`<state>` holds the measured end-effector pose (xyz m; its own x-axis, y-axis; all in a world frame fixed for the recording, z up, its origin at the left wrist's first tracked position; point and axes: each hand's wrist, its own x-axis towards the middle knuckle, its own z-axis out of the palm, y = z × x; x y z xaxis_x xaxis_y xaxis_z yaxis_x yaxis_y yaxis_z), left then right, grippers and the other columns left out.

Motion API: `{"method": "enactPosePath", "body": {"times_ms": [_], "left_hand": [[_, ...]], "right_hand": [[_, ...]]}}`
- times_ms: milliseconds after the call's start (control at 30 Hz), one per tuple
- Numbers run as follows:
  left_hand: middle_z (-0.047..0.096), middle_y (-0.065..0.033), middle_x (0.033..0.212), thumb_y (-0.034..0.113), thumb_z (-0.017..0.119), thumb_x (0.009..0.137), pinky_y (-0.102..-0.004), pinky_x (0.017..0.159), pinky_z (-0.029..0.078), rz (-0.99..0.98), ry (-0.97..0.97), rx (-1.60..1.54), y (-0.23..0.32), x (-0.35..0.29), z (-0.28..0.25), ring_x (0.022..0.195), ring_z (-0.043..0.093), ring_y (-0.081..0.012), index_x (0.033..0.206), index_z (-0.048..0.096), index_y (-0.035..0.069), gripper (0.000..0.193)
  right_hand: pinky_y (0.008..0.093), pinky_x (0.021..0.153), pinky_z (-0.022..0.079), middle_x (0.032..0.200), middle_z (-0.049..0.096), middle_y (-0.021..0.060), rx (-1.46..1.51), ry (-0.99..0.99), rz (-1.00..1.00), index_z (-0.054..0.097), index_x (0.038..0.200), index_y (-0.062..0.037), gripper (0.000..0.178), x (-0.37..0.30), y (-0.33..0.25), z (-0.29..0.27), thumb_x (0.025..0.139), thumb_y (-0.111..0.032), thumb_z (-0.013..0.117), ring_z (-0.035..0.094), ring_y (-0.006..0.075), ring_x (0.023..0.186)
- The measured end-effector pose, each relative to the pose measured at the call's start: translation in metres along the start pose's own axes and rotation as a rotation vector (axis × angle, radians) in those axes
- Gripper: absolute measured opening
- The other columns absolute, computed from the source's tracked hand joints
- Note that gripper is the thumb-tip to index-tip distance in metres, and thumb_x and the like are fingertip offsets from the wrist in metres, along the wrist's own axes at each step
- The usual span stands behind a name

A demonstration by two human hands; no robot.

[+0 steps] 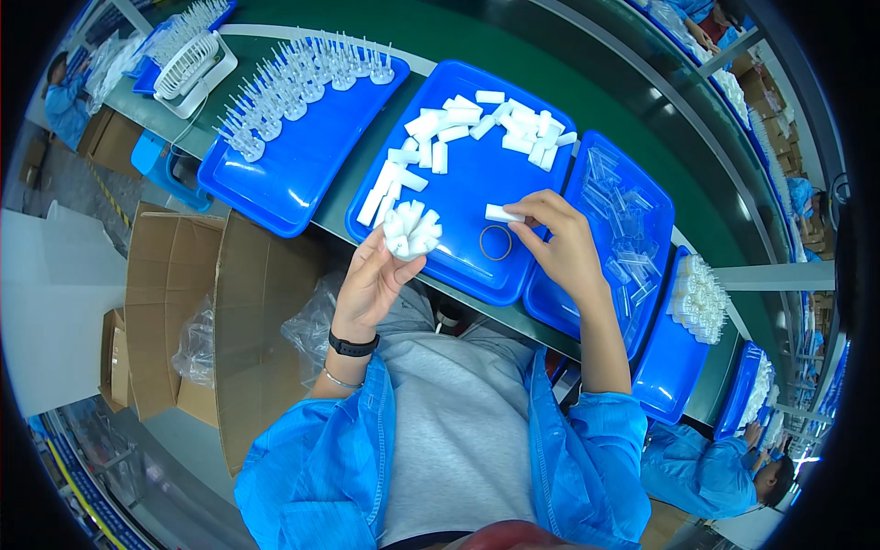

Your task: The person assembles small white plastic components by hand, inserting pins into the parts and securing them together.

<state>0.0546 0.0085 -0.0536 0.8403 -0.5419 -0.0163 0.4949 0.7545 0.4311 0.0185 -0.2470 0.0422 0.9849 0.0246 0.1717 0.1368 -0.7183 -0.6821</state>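
My left hand is closed around a white flower-like cluster of several small blocks fanning outward, held over the near left edge of a blue tray. Between the thumb and fingers of my right hand is a single white block, above the same tray. A thin brown ring, like a rubber band, lies on the tray just below that block. Loose white blocks are heaped along the tray's far and left sides.
A left tray carries rows of white spiked parts. Right of me, one tray holds clear plastic pieces, another whitish clustered parts. A white fan stands far left. Cardboard boxes are beside me; a co-worker sits right.
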Motion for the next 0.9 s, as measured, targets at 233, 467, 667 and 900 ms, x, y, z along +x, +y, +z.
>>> {"method": "enactPosePath", "body": {"times_ms": [233, 467, 667, 900], "left_hand": [[0.044, -0.018, 0.136, 0.015, 0.051, 0.096, -0.0376, 0.091, 0.054, -0.009, -0.025, -0.013, -0.003, -0.002, -0.006, 0.12, 0.051, -0.0292, 0.139, 0.035, 0.004, 0.047], [0.047, -0.0186, 0.133, 0.016, 0.06, 0.09, -0.0376, 0.086, 0.057, 0.013, 0.036, 0.005, -0.003, -0.003, -0.003, 0.119, 0.053, -0.0315, 0.132, 0.04, 0.005, 0.047], [0.05, -0.019, 0.129, 0.017, 0.061, 0.09, -0.037, 0.085, 0.058, 0.014, 0.042, 0.066, -0.006, 0.0, 0.004, 0.114, 0.056, -0.0304, 0.129, 0.042, 0.005, 0.045], [0.056, -0.0164, 0.121, 0.01, 0.061, 0.088, -0.0394, 0.087, 0.055, 0.011, -0.019, 0.287, -0.013, 0.0, 0.016, 0.11, 0.06, -0.028, 0.122, 0.048, 0.003, 0.037]], "right_hand": [[0.0377, 0.084, 0.048, 0.102, 0.065, 0.0112, -0.249, 0.136, -0.066, 0.068, 0.103, -0.0065, 0.025, -0.017, 0.027, -0.017, 0.078, -0.008, 0.068, 0.06, 0.0296, 0.096], [0.0385, 0.086, 0.045, 0.096, 0.062, 0.0105, -0.591, 0.25, 0.239, 0.063, 0.097, -0.007, 0.026, -0.051, 0.066, -0.06, 0.072, -0.003, 0.069, 0.055, 0.0302, 0.099], [0.0372, 0.088, 0.043, 0.098, 0.06, 0.0106, -0.561, 0.202, 0.291, 0.061, 0.108, -0.0078, 0.037, -0.082, 0.088, -0.081, 0.072, -0.008, 0.072, 0.053, 0.0298, 0.102], [0.0401, 0.082, 0.046, 0.096, 0.063, 0.0112, -0.652, 0.313, 0.312, 0.063, 0.104, -0.0068, 0.033, -0.066, 0.095, -0.061, 0.074, -0.015, 0.073, 0.058, 0.0297, 0.091]]}}
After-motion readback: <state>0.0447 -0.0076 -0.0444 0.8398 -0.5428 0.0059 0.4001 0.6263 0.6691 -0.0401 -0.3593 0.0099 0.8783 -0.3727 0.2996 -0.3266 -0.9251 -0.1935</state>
